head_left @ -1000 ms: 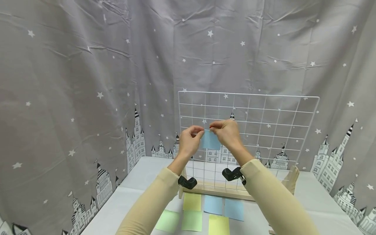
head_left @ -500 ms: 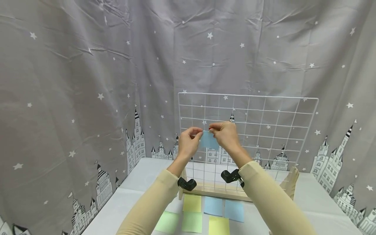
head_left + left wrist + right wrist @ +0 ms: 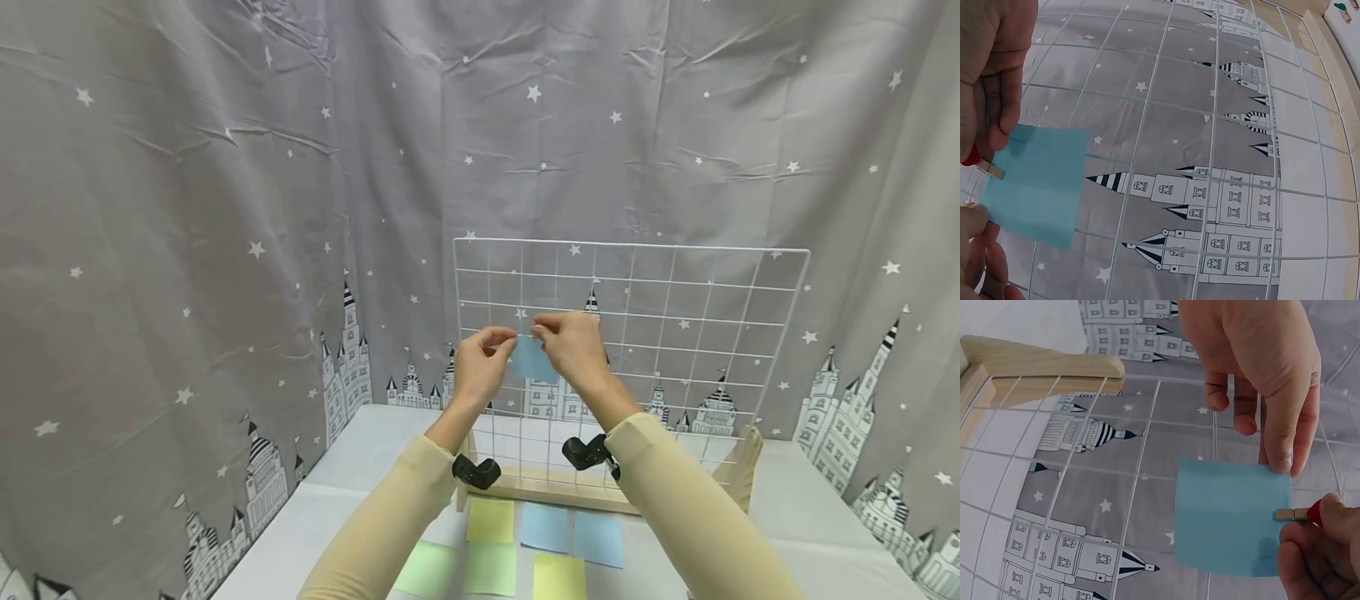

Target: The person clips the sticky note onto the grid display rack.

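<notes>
In the head view, the blue note [image 3: 534, 362] is held before the wire grid [image 3: 632, 244], toward nine o'clock from its centre, the left hand [image 3: 480, 364] pinching its ten-o'clock corner. The right hand [image 3: 577, 347], at two o'clock, pinches a red-ended clothespin [image 3: 1291, 514] overlapping the note's twelve-o'clock edge; coloured paper sheets [image 3: 491, 568] lie on the surface [image 3: 352, 450] toward six o'clock.

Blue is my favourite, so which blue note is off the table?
The raised blue note with the clothespin at its edge; the other two lie on the table.
</notes>
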Demonstrator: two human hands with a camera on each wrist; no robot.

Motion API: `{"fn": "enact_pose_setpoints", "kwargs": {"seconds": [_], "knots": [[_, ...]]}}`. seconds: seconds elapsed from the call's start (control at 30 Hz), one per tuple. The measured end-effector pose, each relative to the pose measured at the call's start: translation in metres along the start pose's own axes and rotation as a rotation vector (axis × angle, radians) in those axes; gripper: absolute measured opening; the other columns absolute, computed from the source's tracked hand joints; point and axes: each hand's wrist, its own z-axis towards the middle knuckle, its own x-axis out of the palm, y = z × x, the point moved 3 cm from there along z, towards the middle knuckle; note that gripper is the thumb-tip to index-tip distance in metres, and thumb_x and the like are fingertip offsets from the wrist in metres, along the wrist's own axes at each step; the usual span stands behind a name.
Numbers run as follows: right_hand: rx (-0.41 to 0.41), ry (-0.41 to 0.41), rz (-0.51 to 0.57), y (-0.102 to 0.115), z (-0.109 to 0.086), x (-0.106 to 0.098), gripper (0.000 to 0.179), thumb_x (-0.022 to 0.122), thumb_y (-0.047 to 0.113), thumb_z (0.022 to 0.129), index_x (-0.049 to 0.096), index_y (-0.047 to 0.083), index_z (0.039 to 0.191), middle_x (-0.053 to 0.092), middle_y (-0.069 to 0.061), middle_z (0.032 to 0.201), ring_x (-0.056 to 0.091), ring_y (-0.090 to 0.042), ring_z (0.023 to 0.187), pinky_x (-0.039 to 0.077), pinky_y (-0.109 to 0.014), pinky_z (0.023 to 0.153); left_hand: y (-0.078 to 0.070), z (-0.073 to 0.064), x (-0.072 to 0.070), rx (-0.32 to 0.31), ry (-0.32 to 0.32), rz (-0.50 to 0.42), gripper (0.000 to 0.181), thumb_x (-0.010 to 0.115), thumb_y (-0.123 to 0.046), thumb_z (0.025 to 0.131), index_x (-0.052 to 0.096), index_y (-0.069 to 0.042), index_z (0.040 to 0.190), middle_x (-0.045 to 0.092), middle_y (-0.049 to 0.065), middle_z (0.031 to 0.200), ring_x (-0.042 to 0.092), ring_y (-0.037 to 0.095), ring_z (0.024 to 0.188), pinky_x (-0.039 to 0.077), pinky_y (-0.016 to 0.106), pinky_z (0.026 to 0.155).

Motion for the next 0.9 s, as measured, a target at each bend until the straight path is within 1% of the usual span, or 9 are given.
{"fn": "enact_pose_setpoints", "kwargs": {"seconds": [0.07, 0.17, 0.27, 0.37, 0.53, 0.77, 0.9], "knots": [[-0.006, -0.019, -0.007, 0.001, -0.001, -0.001, 0.024, 0.072, 0.022, 0.097, 0.078, 0.010, 0.117, 0.080, -0.007, 0.104, 0.077, -0.021, 0.089, 0.060, -0.035, 0.075, 0.000, 0.000, 0.000, 0.000, 0.008, 0.003, 0.012, 0.073, -0.021, 0.097, 0.079, -0.016, 0.106, 0.079, 0.000, 0.104, 0.067, 0.014, 0.079, 0.052, 0.024, 0.063], [-0.018, -0.055, -0.001, 0.002, -0.002, -0.003, 0.025, 0.074, 0.026, 0.096, 0.079, 0.010, 0.115, 0.080, -0.007, 0.105, 0.077, -0.025, 0.099, 0.060, -0.041, 0.082, 0.001, 0.000, -0.001, -0.005, 0.016, 0.005, 0.014, 0.072, -0.023, 0.097, 0.079, -0.017, 0.108, 0.078, -0.001, 0.107, 0.067, 0.014, 0.080, 0.052, 0.024, 0.063], [-0.035, -0.089, 0.010, 0.002, -0.003, -0.006, 0.024, 0.074, 0.027, 0.095, 0.081, 0.010, 0.111, 0.080, -0.007, 0.100, 0.077, -0.027, 0.099, 0.060, -0.043, 0.082, 0.001, -0.001, -0.001, -0.007, 0.017, 0.006, 0.015, 0.072, -0.025, 0.098, 0.079, -0.018, 0.110, 0.078, -0.002, 0.110, 0.067, 0.013, 0.081, 0.052, 0.024, 0.064], [-0.039, -0.103, 0.016, 0.002, -0.004, -0.008, 0.025, 0.075, 0.029, 0.095, 0.081, 0.011, 0.110, 0.081, -0.006, 0.098, 0.077, -0.027, 0.097, 0.059, -0.044, 0.080, 0.002, -0.002, -0.003, -0.009, 0.016, 0.003, 0.015, 0.071, -0.026, 0.098, 0.080, -0.020, 0.110, 0.078, -0.002, 0.109, 0.067, 0.014, 0.080, 0.051, 0.024, 0.064], [-0.020, -0.101, 0.046, -0.001, -0.008, -0.010, 0.031, 0.077, 0.033, 0.093, 0.079, 0.011, 0.115, 0.080, -0.007, 0.104, 0.077, -0.026, 0.096, 0.060, -0.042, 0.080, 0.001, -0.004, -0.005, -0.011, 0.019, -0.012, 0.017, 0.071, -0.027, 0.098, 0.079, -0.020, 0.111, 0.079, -0.001, 0.107, 0.066, 0.014, 0.078, 0.050, 0.025, 0.062], [-0.035, -0.065, 0.075, -0.008, -0.015, -0.014, 0.033, 0.076, 0.037, 0.094, 0.080, 0.012, 0.115, 0.080, -0.007, 0.104, 0.078, -0.024, 0.092, 0.059, -0.036, 0.071, 0.000, -0.008, -0.010, -0.011, 0.038, -0.030, 0.021, 0.070, -0.029, 0.098, 0.079, -0.018, 0.113, 0.078, -0.001, 0.107, 0.064, 0.014, 0.077, 0.049, 0.026, 0.061], [-0.013, -0.045, 0.111, -0.013, -0.020, -0.017, 0.038, 0.076, 0.037, 0.094, 0.077, 0.009, 0.120, 0.080, -0.009, 0.108, 0.077, -0.025, 0.097, 0.061, -0.039, 0.075, -0.001, -0.008, -0.013, 0.004, 0.054, -0.035, 0.020, 0.070, -0.031, 0.098, 0.079, -0.021, 0.113, 0.077, -0.001, 0.107, 0.063, 0.015, 0.077, 0.050, 0.028, 0.061]]}}
